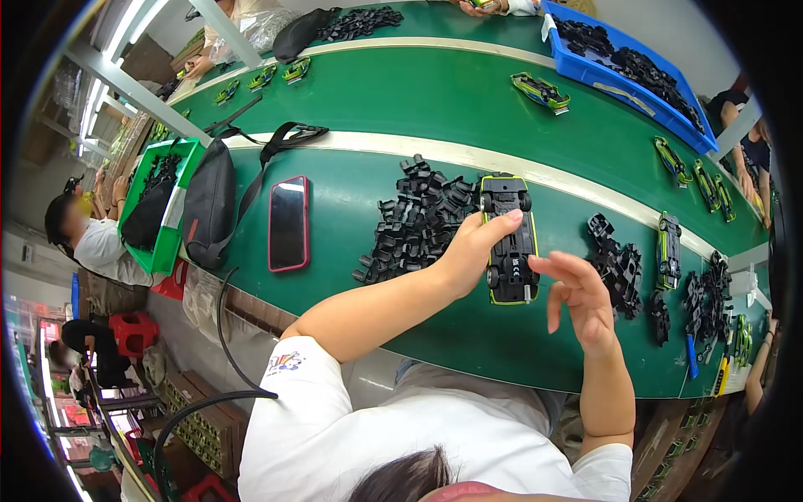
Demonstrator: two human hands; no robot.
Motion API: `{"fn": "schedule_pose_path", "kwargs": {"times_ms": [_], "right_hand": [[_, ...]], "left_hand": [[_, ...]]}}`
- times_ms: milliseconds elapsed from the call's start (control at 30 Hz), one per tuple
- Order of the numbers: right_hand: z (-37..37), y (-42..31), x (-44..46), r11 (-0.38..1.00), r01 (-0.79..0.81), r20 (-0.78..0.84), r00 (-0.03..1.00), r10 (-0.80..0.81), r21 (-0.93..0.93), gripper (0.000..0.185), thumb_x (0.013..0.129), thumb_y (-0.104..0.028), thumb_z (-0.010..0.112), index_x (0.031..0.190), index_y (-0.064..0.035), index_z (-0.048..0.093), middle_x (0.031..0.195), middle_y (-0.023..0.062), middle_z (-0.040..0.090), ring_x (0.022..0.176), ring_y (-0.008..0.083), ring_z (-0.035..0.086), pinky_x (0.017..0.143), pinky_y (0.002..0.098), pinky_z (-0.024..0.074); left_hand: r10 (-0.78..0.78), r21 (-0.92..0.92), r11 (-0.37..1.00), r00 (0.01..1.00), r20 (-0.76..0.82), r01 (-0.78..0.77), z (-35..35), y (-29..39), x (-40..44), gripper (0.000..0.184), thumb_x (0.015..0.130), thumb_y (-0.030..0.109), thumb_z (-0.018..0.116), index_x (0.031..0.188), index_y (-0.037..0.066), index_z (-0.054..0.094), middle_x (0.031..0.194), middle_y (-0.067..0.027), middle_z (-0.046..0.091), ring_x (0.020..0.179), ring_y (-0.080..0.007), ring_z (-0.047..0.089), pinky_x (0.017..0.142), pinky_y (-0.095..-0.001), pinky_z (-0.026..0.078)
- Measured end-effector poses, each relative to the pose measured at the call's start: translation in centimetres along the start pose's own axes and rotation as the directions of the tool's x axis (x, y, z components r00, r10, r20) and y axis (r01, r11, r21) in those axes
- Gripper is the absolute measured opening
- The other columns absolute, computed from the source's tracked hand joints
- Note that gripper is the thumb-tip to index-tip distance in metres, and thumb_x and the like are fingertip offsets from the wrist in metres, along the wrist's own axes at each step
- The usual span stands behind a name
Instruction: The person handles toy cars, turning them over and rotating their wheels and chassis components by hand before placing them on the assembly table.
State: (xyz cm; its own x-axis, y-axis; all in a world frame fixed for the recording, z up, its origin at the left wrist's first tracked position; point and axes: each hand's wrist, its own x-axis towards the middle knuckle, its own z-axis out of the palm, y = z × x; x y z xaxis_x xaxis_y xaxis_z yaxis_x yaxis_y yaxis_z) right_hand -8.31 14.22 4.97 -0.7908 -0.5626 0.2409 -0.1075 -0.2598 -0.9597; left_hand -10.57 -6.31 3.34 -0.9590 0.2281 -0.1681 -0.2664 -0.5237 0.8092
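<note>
My left hand [470, 253] grips a toy car [512, 247] over the green worktable [351, 188], its thumb pressed on the underside. The black chassis and wheels face up, with a yellow-green rim round the edge. Just right of the car, my right hand [587, 305] is raised with its fingers apart and nothing visible in them. A heap of small black plastic parts [416, 216] lies to the left of the car. More black parts [617, 268] are piled beyond my right hand, near a second upturned toy car [668, 249].
A phone [288, 224] and a black bag [209, 201] lie to the left, beside a green crate [174, 219]. Across a pale rail [418, 151], toy cars [541, 92] and a blue bin [615, 79] sit on a green surface. A blue-handled tool [692, 358] lies right. Other people sit around.
</note>
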Motion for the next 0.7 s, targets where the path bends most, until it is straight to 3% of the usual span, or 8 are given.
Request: {"fn": "schedule_pose_path", "kwargs": {"times_ms": [67, 200, 267, 367, 433, 500, 633, 700], "right_hand": [[-2.3, 0.5, -1.0, 0.996, -0.089, 0.112, 0.99, 0.087, 0.016, 0.091, 0.076, -0.07, 0.058, 0.131, 0.0017, 0.044, 0.105, 0.0172, 0.066, 0.057, 0.0088, 0.053, 0.051, 0.0183, 0.0416], [-0.9, -0.3, -0.2, 0.999, -0.017, -0.079, 0.997, 0.019, 0.036, 0.097, 0.072, -0.075, 0.057, 0.132, 0.0, 0.044, 0.112, 0.0179, 0.064, 0.057, 0.0087, 0.053, 0.051, 0.0179, 0.0417], [0.0, -0.1, 0.5, 0.999, 0.013, -0.057, 0.998, -0.012, 0.03, 0.099, 0.071, -0.074, 0.059, 0.139, -0.0042, 0.038, 0.128, 0.0184, 0.055, 0.059, 0.0086, 0.052, 0.053, 0.0185, 0.0407], [-2.9, 0.9, -0.3, 0.992, -0.122, 0.163, 0.979, 0.12, 0.006, 0.101, 0.073, -0.072, 0.059, 0.139, 0.0001, 0.035, 0.115, 0.0148, 0.063, 0.059, 0.008, 0.05, 0.056, 0.0192, 0.0407], [-3.9, 0.9, -1.0, 0.994, -0.096, 0.149, 0.985, 0.087, 0.058, 0.1, 0.073, -0.071, 0.059, 0.139, 0.0005, 0.035, 0.108, 0.0134, 0.066, 0.058, 0.0075, 0.05, 0.054, 0.0188, 0.0398], [-1.5, -0.4, 0.0, 0.996, 0.007, -0.046, 0.999, -0.003, 0.088, 0.099, 0.074, -0.071, 0.058, 0.139, 0.0001, 0.036, 0.102, 0.0123, 0.067, 0.055, 0.0068, 0.049, 0.052, 0.018, 0.0384], [-1.2, -0.2, 0.2, 0.995, -0.099, 0.063, 0.993, 0.1, -0.012, 0.11, 0.07, -0.081, 0.053, 0.136, 0.0057, 0.036, 0.098, 0.0165, 0.067, 0.056, 0.0085, 0.054, 0.048, 0.018, 0.0392], [-3.0, 0.3, -0.3, 0.993, -0.118, 0.11, 0.987, 0.114, 0.026, 0.103, 0.072, -0.075, 0.057, 0.138, 0.0006, 0.036, 0.096, 0.012, 0.067, 0.058, 0.0079, 0.052, 0.052, 0.0188, 0.0397]], "left_hand": [[-0.012, -0.017, 1.0, 1.0, -0.008, 0.012, 0.0, 0.3, 0.1, 0.031, 0.091, 0.031, 0.055, 0.102, 0.002, 0.057, 0.086, -0.0071, 0.062, 0.076, -0.0149, 0.063, 0.069, -0.031, 0.053], [0.013, 0.01, 1.0, 0.999, -0.037, -0.013, -0.3, -0.1, 0.5, 0.032, 0.091, 0.032, 0.054, 0.101, 0.002, 0.058, 0.087, -0.0076, 0.062, 0.075, -0.0158, 0.063, 0.068, -0.0309, 0.052], [0.045, 0.136, 0.99, 0.999, -0.025, -0.041, -0.4, 0.0, 0.2, 0.035, 0.09, 0.035, 0.055, 0.1, 0.002, 0.06, 0.086, -0.0067, 0.064, 0.076, -0.0163, 0.063, 0.069, -0.0315, 0.052], [-0.015, 0.146, 0.989, 0.996, -0.087, 0.028, 0.3, -1.0, 0.5, 0.041, 0.091, 0.038, 0.052, 0.101, 0.0, 0.06, 0.082, -0.0075, 0.064, 0.072, -0.0158, 0.064, 0.067, -0.0305, 0.053], [0.007, 0.088, 0.996, 0.999, -0.036, -0.003, 0.0, 0.3, 0.4, 0.042, 0.092, 0.039, 0.049, 0.101, -0.001, 0.06, 0.081, -0.0085, 0.064, 0.07, -0.0149, 0.063, 0.065, -0.0287, 0.053], [-0.011, 0.101, 0.995, 0.999, -0.05, 0.016, 0.1, 0.2, 0.3, 0.043, 0.093, 0.039, 0.046, 0.102, -0.001, 0.059, 0.081, -0.0094, 0.064, 0.07, -0.0149, 0.063, 0.064, -0.0286, 0.053], [-0.013, 0.128, 0.992, 1.0, -0.011, 0.015, -0.1, 0.2, 0.2, 0.046, 0.093, 0.042, 0.045, 0.102, -0.001, 0.058, 0.082, -0.0097, 0.064, 0.069, -0.0149, 0.063, 0.064, -0.0291, 0.053], [0.004, 0.121, 0.993, 0.998, -0.056, 0.003, 0.3, 0.1, 0.4, 0.046, 0.093, 0.043, 0.045, 0.102, -0.001, 0.058, 0.082, -0.0099, 0.064, 0.069, -0.015, 0.063, 0.064, -0.0292, 0.053]]}}
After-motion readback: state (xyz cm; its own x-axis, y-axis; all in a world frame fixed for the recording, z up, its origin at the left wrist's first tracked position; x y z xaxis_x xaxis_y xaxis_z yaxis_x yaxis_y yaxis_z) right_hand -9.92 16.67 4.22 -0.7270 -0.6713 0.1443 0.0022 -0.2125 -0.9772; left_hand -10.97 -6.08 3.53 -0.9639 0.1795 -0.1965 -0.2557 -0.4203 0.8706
